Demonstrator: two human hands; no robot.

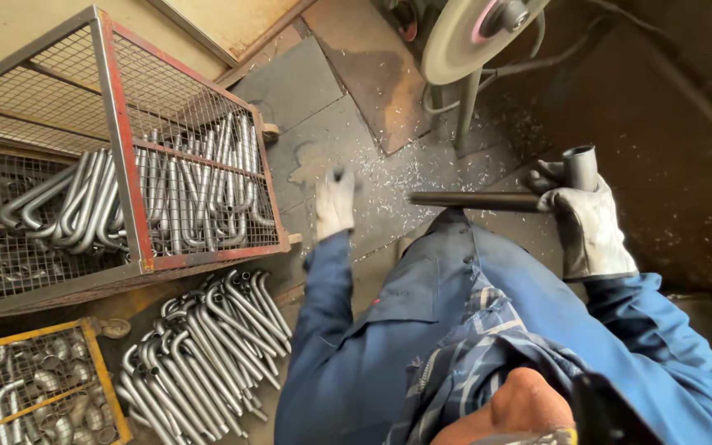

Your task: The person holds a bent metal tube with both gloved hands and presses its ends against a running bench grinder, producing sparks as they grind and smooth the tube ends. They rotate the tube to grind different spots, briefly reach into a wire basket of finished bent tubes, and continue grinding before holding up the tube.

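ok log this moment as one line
right hand: grips bent grey metal tube | left hand: empty, mid-air | loose bent tubes on floor

Floor (323,99): dark grey slabs, seams visible, with one rust-brown slab toward the far edge. Fine metal shavings (389,165) are scattered across the middle. A loose pile of bent steel tubes (208,354) lies directly on the floor beside the red mesh crate (125,140). A yellow mesh crate (35,387) sits at the near left corner.
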